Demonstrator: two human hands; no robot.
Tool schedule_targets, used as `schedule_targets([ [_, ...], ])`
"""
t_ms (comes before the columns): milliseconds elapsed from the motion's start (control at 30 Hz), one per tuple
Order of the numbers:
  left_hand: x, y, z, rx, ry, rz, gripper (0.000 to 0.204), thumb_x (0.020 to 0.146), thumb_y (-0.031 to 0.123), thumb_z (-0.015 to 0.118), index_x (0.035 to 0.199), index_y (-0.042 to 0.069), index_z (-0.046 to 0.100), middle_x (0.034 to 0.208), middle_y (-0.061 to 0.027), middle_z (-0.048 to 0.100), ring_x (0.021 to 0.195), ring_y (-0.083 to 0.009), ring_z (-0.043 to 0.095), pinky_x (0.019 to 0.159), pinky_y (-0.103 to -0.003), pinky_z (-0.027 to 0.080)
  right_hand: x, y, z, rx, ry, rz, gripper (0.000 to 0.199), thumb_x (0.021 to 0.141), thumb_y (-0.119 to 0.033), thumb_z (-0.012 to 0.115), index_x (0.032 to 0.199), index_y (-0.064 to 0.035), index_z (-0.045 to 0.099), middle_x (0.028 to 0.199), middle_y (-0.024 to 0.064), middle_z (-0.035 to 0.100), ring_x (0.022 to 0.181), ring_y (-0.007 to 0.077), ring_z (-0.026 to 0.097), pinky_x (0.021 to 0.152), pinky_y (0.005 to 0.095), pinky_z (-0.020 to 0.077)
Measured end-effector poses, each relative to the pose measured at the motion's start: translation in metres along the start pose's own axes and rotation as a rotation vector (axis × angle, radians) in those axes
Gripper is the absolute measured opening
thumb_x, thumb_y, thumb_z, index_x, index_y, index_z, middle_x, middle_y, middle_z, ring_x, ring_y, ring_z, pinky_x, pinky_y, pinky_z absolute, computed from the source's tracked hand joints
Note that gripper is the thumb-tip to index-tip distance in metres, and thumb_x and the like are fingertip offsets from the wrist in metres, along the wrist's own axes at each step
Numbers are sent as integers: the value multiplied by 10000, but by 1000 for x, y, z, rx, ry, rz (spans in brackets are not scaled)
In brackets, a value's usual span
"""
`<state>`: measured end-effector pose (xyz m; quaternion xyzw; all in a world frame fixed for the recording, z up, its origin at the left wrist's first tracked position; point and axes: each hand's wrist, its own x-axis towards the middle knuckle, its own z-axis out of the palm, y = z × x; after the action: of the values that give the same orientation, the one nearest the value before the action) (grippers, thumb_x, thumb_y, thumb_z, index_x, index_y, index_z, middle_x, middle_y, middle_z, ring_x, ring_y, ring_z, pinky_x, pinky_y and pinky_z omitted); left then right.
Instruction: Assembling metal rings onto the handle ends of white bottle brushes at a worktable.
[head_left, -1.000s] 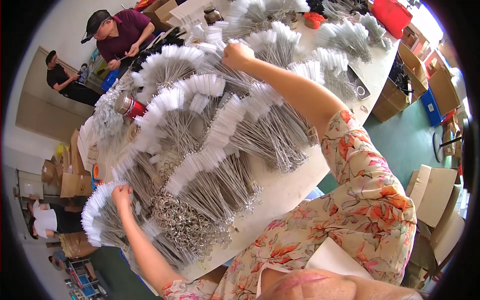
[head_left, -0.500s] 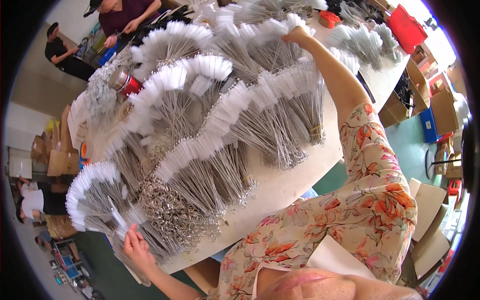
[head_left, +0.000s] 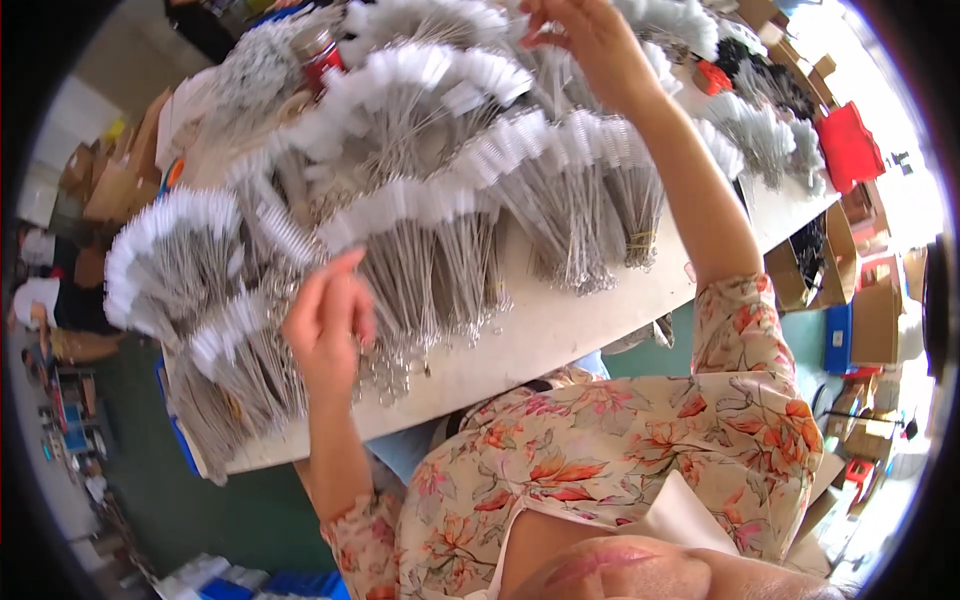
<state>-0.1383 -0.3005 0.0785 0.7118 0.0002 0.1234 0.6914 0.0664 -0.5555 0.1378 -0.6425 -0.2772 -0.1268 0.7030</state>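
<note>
Fanned bundles of thin wire brushes with white bristle tips point(head_left: 420, 210) cover a white table point(head_left: 560, 340). My left hand point(head_left: 325, 320) hovers over the bundles near the front edge, its fingers loosely curled and apart, with nothing clearly in it. My right hand point(head_left: 585, 40) reaches far across, raised above the far bundles point(head_left: 600, 150). Its fingertips are pinched together near the bristle tips. Whether they hold a brush is not clear. My floral sleeve point(head_left: 740, 400) runs along the table's right end.
A red can point(head_left: 320, 55) stands among the far brushes. Black brushes point(head_left: 770, 85) and a red box point(head_left: 850, 145) lie at the far right. Cardboard boxes point(head_left: 875, 320) and a blue bin point(head_left: 838, 335) sit on the floor to the right. Another person point(head_left: 40, 300) is at the left.
My left hand has come up from the front-left bundle toward the middle of the table. My right hand stays stretched to the far bundles, now lifted higher. The view has swung right.
</note>
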Motion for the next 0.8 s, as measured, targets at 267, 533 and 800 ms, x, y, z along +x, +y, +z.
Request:
schedule_targets([
  [267,1,-31,43,180,41,449,146,883,-6,482,1023,-41,506,848,-79,531,678,-129,579,582,-233,490,-139,-25,126,272,-379,344,251,910,-234,504,1048,-29,548,1100,85,510,1040,149,483,841,291,425],
  [533,-50,-72,39,-90,46,252,201,729,-88,628,908,-3,598,994,-106,537,703,-189,600,668,-253,515,-195,16,128,684,-65,754,295,911,-307,501,939,-38,617,837,35,605,791,116,570,754,249,475],
  [800,-91,-111,16,420,-55,557,169,773,21,644,940,24,617,905,-92,571,676,-150,556,564,-268,457,-171,-27,58,-404,-784,456,166,849,-180,543,870,-20,579,638,-18,502,473,73,429,451,214,346],
])
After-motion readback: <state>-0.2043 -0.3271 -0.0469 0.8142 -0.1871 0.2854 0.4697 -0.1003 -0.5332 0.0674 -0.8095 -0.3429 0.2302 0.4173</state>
